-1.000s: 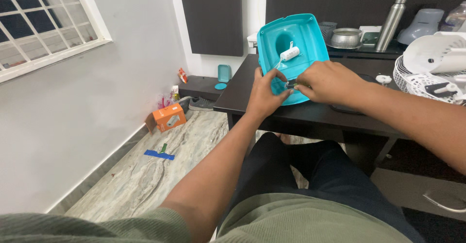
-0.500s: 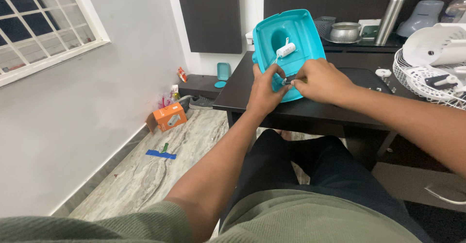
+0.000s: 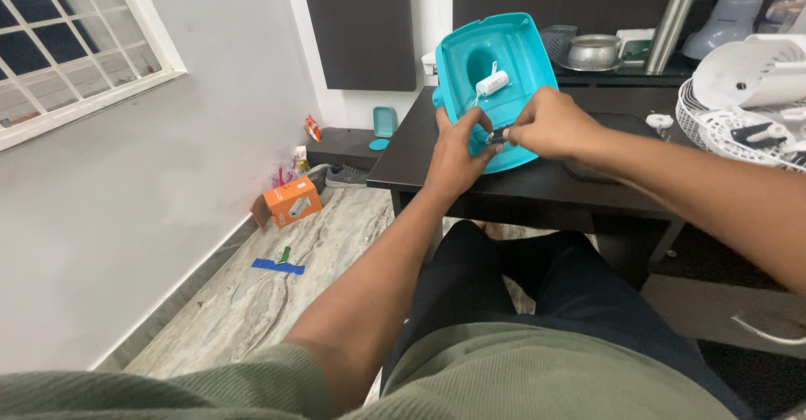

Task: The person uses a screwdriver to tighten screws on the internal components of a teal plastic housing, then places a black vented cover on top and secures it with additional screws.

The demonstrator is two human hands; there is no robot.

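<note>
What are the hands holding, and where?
The left hand steadies the teal plastic housing at its lower left edge. The right hand pinches a small dark part against it; which end cannot be told.

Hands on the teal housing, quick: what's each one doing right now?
Left hand: gripping the edge of the teal housing, fingers curled.
Right hand: pinched shut on a small dark tool; its kind cannot be told.
</note>
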